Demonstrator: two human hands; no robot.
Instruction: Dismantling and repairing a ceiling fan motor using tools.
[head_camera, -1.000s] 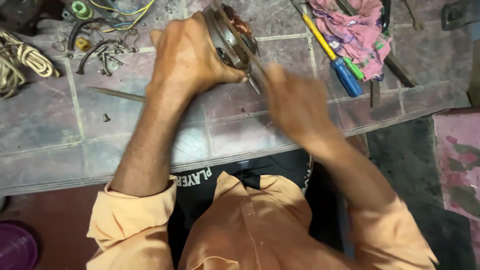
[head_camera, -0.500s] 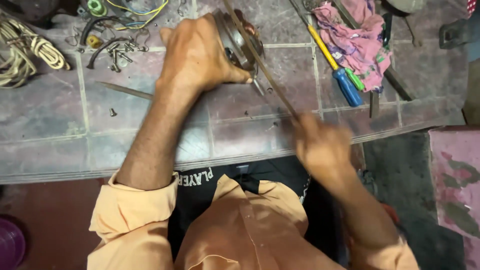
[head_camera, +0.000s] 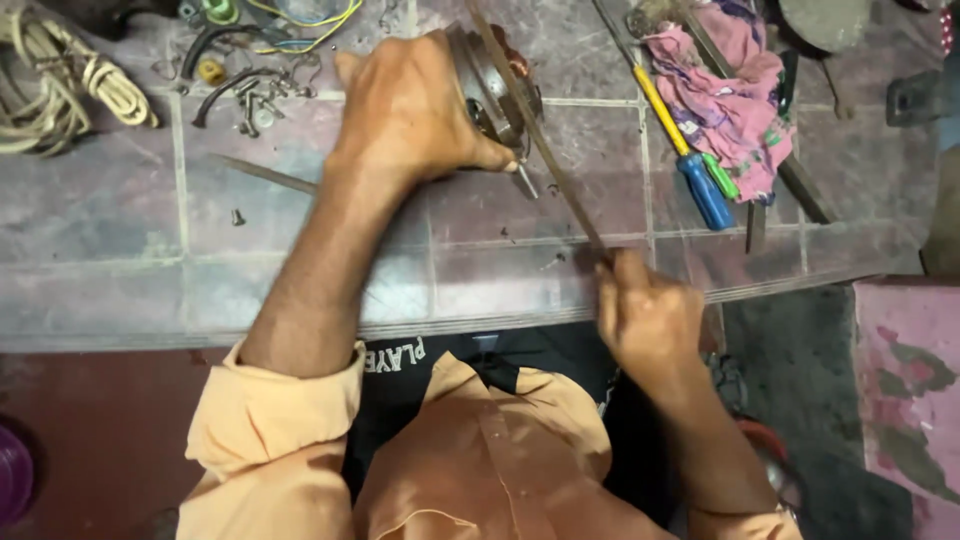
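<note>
Head view shows my left hand (head_camera: 415, 115) clamped over a round metal motor part with copper windings (head_camera: 500, 85), pinning it on the tiled worktop (head_camera: 120, 230). My right hand (head_camera: 645, 315) is closed in a fist on the near end of a long thin metal file (head_camera: 535, 135), which slants up across the part's face. Just right lie a yellow-shafted screwdriver with a blue handle (head_camera: 690, 165) and a pink rag (head_camera: 725, 95); loose screws (head_camera: 250, 115) and a coiled rope (head_camera: 60, 75) sit far left.
</note>
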